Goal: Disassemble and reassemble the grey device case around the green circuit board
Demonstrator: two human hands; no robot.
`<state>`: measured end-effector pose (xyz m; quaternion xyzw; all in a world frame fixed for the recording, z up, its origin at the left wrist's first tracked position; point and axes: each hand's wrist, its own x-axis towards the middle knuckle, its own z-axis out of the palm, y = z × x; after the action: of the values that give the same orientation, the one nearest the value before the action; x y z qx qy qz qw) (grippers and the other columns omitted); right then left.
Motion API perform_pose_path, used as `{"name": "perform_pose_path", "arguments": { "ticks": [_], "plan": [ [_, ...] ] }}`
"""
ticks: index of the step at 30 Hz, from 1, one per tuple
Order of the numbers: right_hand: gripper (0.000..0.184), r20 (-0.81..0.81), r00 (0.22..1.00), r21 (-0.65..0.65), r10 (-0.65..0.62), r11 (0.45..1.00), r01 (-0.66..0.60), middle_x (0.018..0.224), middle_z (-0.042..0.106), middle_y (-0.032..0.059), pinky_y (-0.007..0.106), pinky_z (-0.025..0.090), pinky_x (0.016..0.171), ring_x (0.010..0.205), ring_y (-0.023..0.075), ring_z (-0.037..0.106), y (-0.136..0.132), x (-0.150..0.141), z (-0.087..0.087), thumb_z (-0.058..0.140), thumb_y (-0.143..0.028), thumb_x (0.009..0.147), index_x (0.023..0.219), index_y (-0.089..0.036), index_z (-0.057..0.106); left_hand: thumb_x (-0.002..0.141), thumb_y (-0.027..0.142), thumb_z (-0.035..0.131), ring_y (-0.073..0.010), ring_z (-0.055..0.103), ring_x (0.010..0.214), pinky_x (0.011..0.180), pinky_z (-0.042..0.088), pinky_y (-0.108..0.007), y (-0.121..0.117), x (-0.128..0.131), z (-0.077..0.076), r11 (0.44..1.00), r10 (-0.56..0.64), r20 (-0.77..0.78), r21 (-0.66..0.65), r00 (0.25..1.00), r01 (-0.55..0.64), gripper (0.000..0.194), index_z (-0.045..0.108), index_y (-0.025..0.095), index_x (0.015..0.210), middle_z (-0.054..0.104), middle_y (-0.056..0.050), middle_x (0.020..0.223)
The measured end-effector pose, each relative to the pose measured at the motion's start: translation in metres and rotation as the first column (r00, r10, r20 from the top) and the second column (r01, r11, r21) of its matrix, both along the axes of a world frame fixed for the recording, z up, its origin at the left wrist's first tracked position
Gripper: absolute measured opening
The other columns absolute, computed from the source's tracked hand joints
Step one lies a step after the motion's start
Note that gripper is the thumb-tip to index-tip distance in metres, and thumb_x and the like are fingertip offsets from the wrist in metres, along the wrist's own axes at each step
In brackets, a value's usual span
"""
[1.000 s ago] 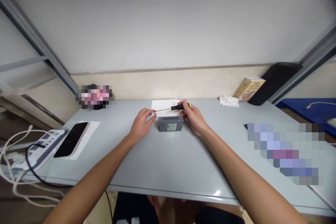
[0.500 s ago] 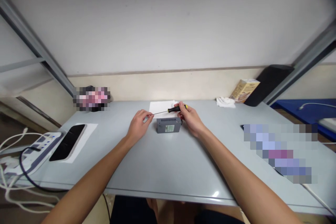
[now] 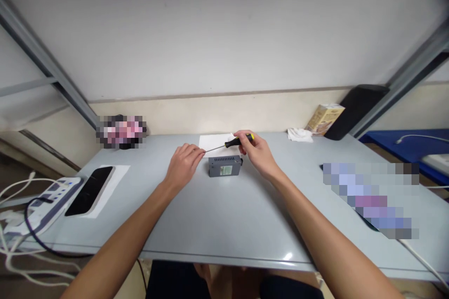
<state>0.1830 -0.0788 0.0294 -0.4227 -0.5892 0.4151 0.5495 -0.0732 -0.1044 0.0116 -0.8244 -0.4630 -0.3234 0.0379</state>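
Observation:
My right hand (image 3: 257, 152) grips the black and yellow handle of a screwdriver (image 3: 234, 142), whose thin shaft points left and slightly down. At the shaft's tip, the fingers of my left hand (image 3: 185, 163) are pinched together; whether they also hold something small there is hidden. Just below the shaft, a dark grey metal box (image 3: 224, 167) stands on the table, with a row of vent slots along its top and a pale label on the side facing me. Neither hand appears to grip the box. A white sheet of paper (image 3: 210, 141) lies behind it.
On the left are a phone (image 3: 91, 190) on paper and a power strip (image 3: 52, 203) with tangled cables. Crumpled tissue (image 3: 300, 135), a yellow carton (image 3: 325, 119) and a black cylinder (image 3: 358, 110) stand at the back right. A blurred flat item (image 3: 365, 201) lies at right.
My right hand has lifted away from the box's right end and turned the screwdriver handle slightly upward. My left fingers stay at the tip. The box stays in place.

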Motion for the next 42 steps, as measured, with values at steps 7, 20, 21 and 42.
{"name": "perform_pose_path", "arguments": {
  "ticks": [7, 20, 21, 42],
  "plan": [
    [0.050, -0.141, 0.958, 0.144, -0.249, 0.953, 0.268, 0.067, 0.055, -0.0017, 0.029, 0.037, 0.055, 0.060, 0.0137, 0.048, -0.002, 0.009, 0.016, 0.071, -0.070, 0.084, 0.095, -0.022, 0.071, 0.110, 0.047, 0.045, -0.0216, 0.066, 0.108, 0.094, 0.055, -0.039, -0.007, 0.010, 0.005, 0.996, -0.011, 0.405, -0.073, 0.914, 0.044, 0.041, 0.065, 0.023, 0.136, 0.069, -0.011, 0.132],
    [0.045, -0.166, 0.834, 0.302, -0.526, 0.778, 0.550, 0.066, 0.047, -0.0038, 0.026, 0.039, 0.060, 0.061, 0.0120, 0.044, 0.009, 0.044, 0.020, 0.062, -0.061, 0.095, 0.073, -0.022, 0.057, 0.107, 0.035, 0.053, -0.0273, 0.061, 0.132, 0.111, 0.043, -0.051, -0.020, 0.056, 0.011, 0.981, -0.185, 0.031, -0.057, 0.982, 0.186, 0.029, 0.065, 0.026, 0.133, 0.068, -0.008, 0.142],
    [0.044, -0.151, 0.838, 0.315, -0.524, 0.778, 0.543, 0.066, 0.048, -0.0036, 0.027, 0.039, 0.061, 0.062, 0.0121, 0.045, 0.007, 0.042, 0.021, 0.062, -0.059, 0.095, 0.073, -0.022, 0.057, 0.107, 0.034, 0.054, -0.0265, 0.063, 0.128, 0.110, 0.043, -0.050, -0.019, 0.059, 0.012, 0.978, -0.201, 0.023, -0.059, 0.979, 0.202, 0.028, 0.066, 0.026, 0.131, 0.070, -0.008, 0.137],
    [0.038, -0.027, 0.884, 0.353, -0.467, 0.823, 0.445, 0.065, 0.050, -0.0034, 0.026, 0.037, 0.056, 0.059, 0.0115, 0.042, -0.007, 0.033, 0.032, 0.065, -0.054, 0.093, 0.075, -0.022, 0.059, 0.105, 0.022, 0.056, -0.0199, 0.074, 0.108, 0.097, 0.052, -0.039, -0.005, 0.067, -0.009, 0.955, -0.294, 0.091, 0.061, 0.952, 0.289, 0.022, 0.070, 0.023, 0.121, 0.078, -0.005, 0.121]
  ]
}}
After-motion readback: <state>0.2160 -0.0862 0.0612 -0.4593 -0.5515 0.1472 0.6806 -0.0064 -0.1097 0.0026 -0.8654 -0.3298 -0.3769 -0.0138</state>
